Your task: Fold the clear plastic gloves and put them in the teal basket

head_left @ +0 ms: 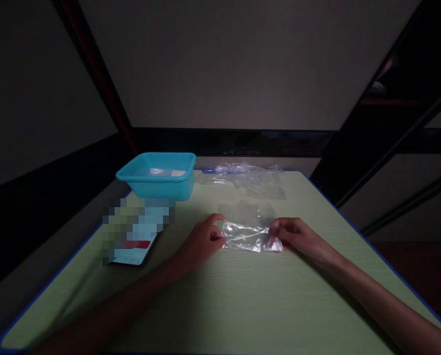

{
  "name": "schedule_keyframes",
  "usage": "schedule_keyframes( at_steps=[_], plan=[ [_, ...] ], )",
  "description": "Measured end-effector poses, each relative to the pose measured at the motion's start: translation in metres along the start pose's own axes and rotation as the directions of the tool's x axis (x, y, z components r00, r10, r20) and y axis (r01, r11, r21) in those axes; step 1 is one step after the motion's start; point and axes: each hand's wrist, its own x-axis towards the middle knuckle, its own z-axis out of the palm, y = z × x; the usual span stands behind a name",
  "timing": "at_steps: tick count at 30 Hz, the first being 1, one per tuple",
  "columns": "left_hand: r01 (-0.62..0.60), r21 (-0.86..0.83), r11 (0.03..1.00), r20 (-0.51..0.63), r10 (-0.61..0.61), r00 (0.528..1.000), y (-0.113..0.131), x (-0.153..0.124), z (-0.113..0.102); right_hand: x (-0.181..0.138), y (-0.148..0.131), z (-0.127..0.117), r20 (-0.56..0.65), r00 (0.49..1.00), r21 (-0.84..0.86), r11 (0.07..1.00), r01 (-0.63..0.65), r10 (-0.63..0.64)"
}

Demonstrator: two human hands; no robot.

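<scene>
A clear plastic bag [248, 236] lies flat on the table in front of me, its near part creased and shiny. My left hand [203, 239] is at the bag's left edge, fingers curled and the thumb on the near corner. On the opposite side, my right hand [297, 236] pinches the right edge between thumb and fingers. Behind it, more crumpled clear plastic [248, 177] is spread near the table's far edge.
A turquoise plastic basin [159, 182] stands at the far left with something pale and clear inside. In front of it lies a phone [139, 241] with a lit screen, partly pixelated. The pale green table [227, 305] has a blue edge, with a wall behind.
</scene>
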Motion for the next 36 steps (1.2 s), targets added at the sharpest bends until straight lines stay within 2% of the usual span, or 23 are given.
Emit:
schedule_keyframes(
  at_steps=[7,13,19,30,36],
  plan=[
    [0.097,-0.082,0.992,0.098,-0.089,0.991,0.001,0.010,-0.006,0.000,0.001,-0.008,-0.059,0.998,-0.055,0.998,0.019,-0.022],
    [0.115,-0.158,0.981,0.108,-0.099,0.989,-0.001,0.010,-0.005,0.001,0.007,-0.009,-0.047,0.994,-0.112,0.990,0.091,-0.097],
    [0.135,-0.266,0.954,0.105,-0.111,0.988,-0.002,0.000,-0.013,0.001,0.008,-0.008,-0.047,0.993,-0.120,0.987,0.105,-0.112],
    [0.093,-0.167,0.982,0.023,-0.090,0.996,-0.003,-0.006,-0.003,0.001,0.007,-0.008,-0.031,0.992,-0.172,0.979,0.113,-0.120],
    [0.082,-0.109,0.991,0.001,-0.082,0.997,0.001,-0.005,0.001,-0.002,0.007,-0.006,-0.062,0.988,-0.232,0.965,0.123,-0.141]
  ],
)
